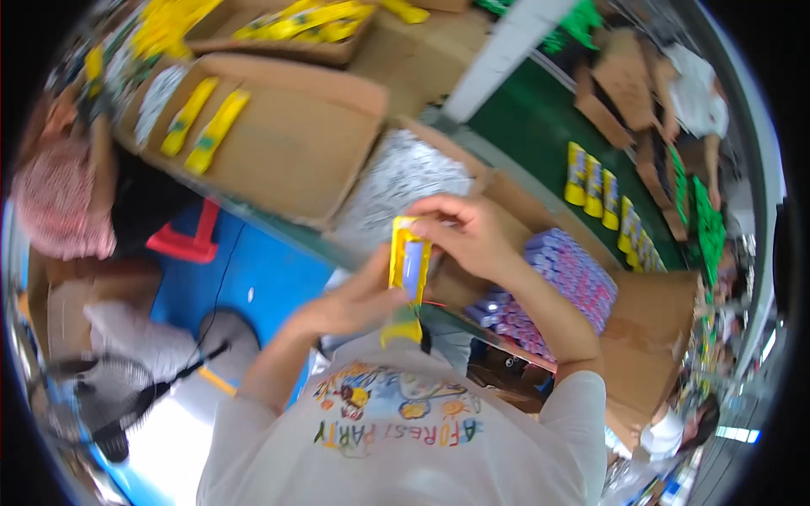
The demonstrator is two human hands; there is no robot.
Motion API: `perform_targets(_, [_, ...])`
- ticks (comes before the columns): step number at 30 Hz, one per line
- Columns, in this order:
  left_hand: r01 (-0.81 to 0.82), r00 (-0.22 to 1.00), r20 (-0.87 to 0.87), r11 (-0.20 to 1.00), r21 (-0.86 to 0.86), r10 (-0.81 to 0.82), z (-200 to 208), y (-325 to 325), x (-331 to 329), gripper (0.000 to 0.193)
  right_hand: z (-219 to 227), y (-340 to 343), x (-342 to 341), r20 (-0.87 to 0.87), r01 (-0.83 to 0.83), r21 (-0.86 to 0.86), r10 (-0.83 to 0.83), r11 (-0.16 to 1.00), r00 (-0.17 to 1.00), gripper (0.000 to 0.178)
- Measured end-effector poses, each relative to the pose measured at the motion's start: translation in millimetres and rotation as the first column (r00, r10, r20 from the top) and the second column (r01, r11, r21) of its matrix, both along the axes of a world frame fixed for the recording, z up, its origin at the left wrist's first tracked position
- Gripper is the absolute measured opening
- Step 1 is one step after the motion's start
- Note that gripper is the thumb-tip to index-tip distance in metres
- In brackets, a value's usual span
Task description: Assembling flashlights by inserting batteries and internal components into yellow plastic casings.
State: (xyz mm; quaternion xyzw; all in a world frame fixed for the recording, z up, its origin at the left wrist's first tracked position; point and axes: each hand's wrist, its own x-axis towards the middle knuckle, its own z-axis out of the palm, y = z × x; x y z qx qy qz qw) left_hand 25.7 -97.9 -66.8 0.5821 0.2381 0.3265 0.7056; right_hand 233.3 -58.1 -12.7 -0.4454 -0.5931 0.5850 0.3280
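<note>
In front of my chest I hold a yellow packet (396, 253) upright, with a light purple cylinder (413, 268) showing in its middle. My left hand (350, 302) grips the packet's lower left side, its fingers partly behind it. My right hand (468, 234) pinches the top edge between thumb and fingers. A strip of yellow film (401, 331) hangs below, close to my shirt. Just beyond my hands lies a heap of small silvery-white pieces (413, 181), too blurred to name. Nearest my right forearm, many purple and pink cylinders (569, 282) stand packed in a cardboard box (645, 329).
A shallow cardboard tray (295, 126) at the left holds two yellow packets (215, 131). Behind it is another box of yellow packets (312, 24). More packets (593, 194) line a green belt (523, 126). Co-workers sit left and far right. A fan (93, 401) stands lower left.
</note>
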Motion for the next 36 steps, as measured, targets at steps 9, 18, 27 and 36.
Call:
perform_targets(9, [0.160,-0.360,-0.485,0.565,0.810,0.797,-51,261,-240,0.053,-38,189,325,0.478,0.299,0.815,-0.868,0.495,0.135,0.021])
perform_targets(18, [-0.268,0.866,0.250,0.823,-0.500,0.433,56,86,-54,0.056,-17,128,230,0.653,-0.051,0.757,-0.750,0.652,0.102,0.027])
perform_targets(27, [0.289,0.809,0.514,0.568,-0.770,0.286,37,16,47,0.040,24,-42,44,0.528,-0.479,0.758,0.015,0.443,0.849,0.023])
perform_targets(36, [-0.075,0.934,0.280,0.887,-0.456,0.222,39,-24,50,0.069,34,-71,16,-0.027,0.206,-0.014,-0.207,0.978,0.978,0.013])
